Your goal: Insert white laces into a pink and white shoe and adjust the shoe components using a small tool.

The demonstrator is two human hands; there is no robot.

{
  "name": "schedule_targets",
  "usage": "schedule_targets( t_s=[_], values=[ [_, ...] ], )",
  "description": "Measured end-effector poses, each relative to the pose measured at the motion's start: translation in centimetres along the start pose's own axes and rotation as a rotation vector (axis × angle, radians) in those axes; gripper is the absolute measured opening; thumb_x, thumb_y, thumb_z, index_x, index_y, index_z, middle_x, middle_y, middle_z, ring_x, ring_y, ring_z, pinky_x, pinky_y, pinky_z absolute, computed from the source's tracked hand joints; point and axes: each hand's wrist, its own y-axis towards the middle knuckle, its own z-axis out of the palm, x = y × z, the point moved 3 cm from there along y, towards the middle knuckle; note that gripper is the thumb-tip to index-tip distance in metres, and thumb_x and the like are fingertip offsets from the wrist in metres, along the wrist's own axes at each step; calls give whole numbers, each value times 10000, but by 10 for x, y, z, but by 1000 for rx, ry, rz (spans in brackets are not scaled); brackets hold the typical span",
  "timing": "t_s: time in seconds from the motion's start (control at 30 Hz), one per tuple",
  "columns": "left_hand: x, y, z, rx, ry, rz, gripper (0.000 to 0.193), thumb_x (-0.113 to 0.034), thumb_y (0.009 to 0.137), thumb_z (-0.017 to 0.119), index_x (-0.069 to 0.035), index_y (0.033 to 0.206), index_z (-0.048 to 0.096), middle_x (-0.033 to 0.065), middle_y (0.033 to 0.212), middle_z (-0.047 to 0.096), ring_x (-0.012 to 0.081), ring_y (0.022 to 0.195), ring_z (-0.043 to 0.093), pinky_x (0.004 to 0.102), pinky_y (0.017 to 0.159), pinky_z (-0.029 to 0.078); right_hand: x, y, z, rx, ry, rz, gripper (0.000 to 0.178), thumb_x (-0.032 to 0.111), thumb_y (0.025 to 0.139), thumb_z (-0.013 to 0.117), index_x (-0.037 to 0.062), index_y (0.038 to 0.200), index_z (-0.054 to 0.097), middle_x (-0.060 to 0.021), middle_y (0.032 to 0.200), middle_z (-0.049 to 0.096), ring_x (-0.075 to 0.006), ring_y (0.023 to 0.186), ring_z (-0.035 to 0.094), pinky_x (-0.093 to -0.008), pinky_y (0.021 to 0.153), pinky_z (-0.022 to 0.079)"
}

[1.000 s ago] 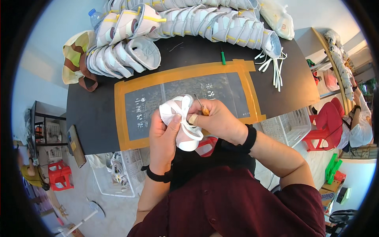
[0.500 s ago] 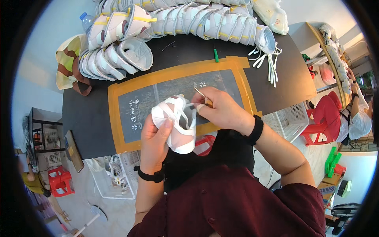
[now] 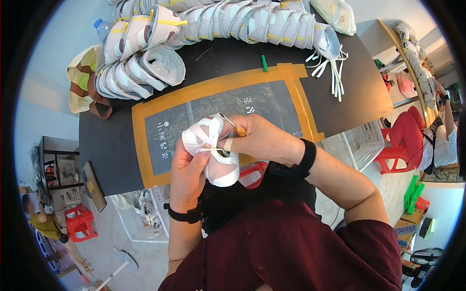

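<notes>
In front of me, above the near edge of the table, is a white and pale pink shoe upper (image 3: 222,170). My left hand (image 3: 187,170) is closed around its left side, thumb pressed on the front. My right hand (image 3: 264,139) grips a small hook tool (image 3: 240,131) with a wooden handle and a thin metal shaft. A band of tape or plaster wraps one right finger. That hand's fingertips sit at the opening of the upper, beside a thin white lace (image 3: 211,149) that crosses its front. The inside of the upper is partly hidden by my right fingers.
A dark table holds a panel framed in orange tape (image 3: 208,87). Long rows of nested shoe uppers (image 3: 252,24) lie at the back, with white laces (image 3: 335,80) hanging at right. A green-handled tool (image 3: 264,63) lies behind the panel. White baskets (image 3: 357,145) stand below.
My right hand has moved left, closer to the upper, and the hook tool has turned with it. The lace now stretches across the front toward my left thumb.
</notes>
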Motion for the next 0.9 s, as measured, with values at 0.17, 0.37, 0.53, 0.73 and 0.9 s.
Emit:
schedule_targets(
  t_s=[0.17,0.37,0.53,0.73,0.9],
  values=[
    [0,0,-1,-23,17,-15,427,-92,933,644,-14,1316,471,93,1263,578,162,1138,563,345,995,448,-2,2,2,-31,-3,55,166,116,875,644,-5,989,653,-78,830,664,-125,651,630,-288,511,530],
    [2,-1,0,27,67,-9,432,-100,931,649,-3,1320,489,84,1235,598,155,1120,569,337,992,441,-9,6,-1,-69,-148,20,225,101,819,633,-54,982,628,-137,756,650,-187,521,635,-314,452,517],
    [1,-1,0,37,82,-2,428,-114,928,657,1,1313,512,81,1241,601,155,1121,569,336,991,436,-7,7,-1,-76,-237,-11,240,106,824,617,-65,993,623,-183,785,657,-238,518,657,-337,457,532],
    [1,-4,-2,53,83,7,445,-126,925,663,10,1318,505,83,1243,600,160,1122,570,339,991,437,-1,7,3,-92,-433,-51,281,121,832,611,-87,1019,603,-232,917,634,-278,549,677,-356,479,560],
    [1,-4,-2,87,78,26,443,-132,926,664,6,1316,505,89,1250,598,169,1129,570,348,996,438,-1,6,4,-116,-525,-28,289,112,841,599,-88,1051,591,-221,929,629,-301,543,674,-352,463,560]
  ],
)
